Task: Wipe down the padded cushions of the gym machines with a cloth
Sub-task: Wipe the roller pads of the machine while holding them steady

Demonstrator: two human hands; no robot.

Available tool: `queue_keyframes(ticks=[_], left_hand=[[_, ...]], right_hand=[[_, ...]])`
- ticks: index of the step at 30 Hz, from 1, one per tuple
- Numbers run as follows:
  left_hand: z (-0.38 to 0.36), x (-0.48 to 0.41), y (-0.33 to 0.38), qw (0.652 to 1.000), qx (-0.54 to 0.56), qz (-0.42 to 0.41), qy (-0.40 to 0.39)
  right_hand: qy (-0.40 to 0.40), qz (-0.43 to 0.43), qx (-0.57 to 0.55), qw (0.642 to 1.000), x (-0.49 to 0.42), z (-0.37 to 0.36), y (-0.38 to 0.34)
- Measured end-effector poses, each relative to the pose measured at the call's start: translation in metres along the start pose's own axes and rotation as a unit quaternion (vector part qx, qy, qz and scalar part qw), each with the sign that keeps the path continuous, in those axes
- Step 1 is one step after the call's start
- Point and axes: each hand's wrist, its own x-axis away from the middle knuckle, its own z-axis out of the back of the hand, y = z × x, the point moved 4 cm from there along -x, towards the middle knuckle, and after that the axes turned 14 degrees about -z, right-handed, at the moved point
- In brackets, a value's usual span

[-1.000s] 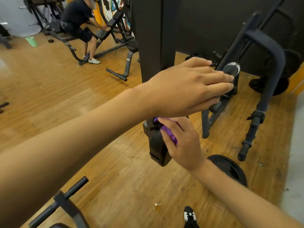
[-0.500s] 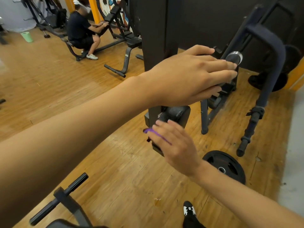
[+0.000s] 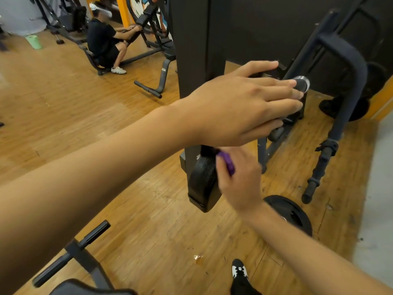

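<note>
**Operator:** While my right hand (image 3: 238, 182) works low, my left hand (image 3: 244, 103) sits up top as a brace. Its fingers lie straight and flat over a dark part of the machine, most of which is hidden beneath my palm.

**Observer:** What has the right got?

**Operator:** Its fingers are curled round the small purple cloth (image 3: 227, 163), pressing it against the near side of the black padded cushion (image 3: 203, 182) with the pebbled vinyl skin. That cushion hangs tilted at the foot of the tall dark steel column (image 3: 195, 50). I judge the bracing hand steadies the frame so the pad can't swing away from the rubbing. The right hand is blurred, so I can't tell which fingers pinch.

**Observer:** Give me a count.

**Operator:** I count two hands, one cloth, and one cushion under it. One round black weight plate (image 3: 295, 218) lies flat on the wooden plank floor (image 3: 63, 92), just behind my right wrist. One chrome-capped bar end (image 3: 301, 84) shows beyond my left fingertips. One black-and-white shoe (image 3: 239, 271) is at the bottom edge. One other person (image 3: 102, 39) is seated at a far machine, and one pale green bin (image 3: 34, 41) stands well off to their side.

**Observer:** Any more pads?

**Operator:** One dark pad edge (image 3: 89, 289) shows at the bottom, and it's probably due a wipe too.
</note>
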Motion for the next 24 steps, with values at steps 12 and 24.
queue_keyframes(ticks=[12, 24], left_hand=[[-0.001, -0.002, -0.003, 1.000, 0.004, 0.000, -0.002], [-0.002, -0.002, -0.007, 1.000, 0.000, 0.003, 0.017]], right_hand=[[-0.054, 0.234, 0.117, 0.964, 0.046, -0.024, -0.012], [-0.182, 0.374, 0.190, 0.889, 0.041, -0.025, -0.009]])
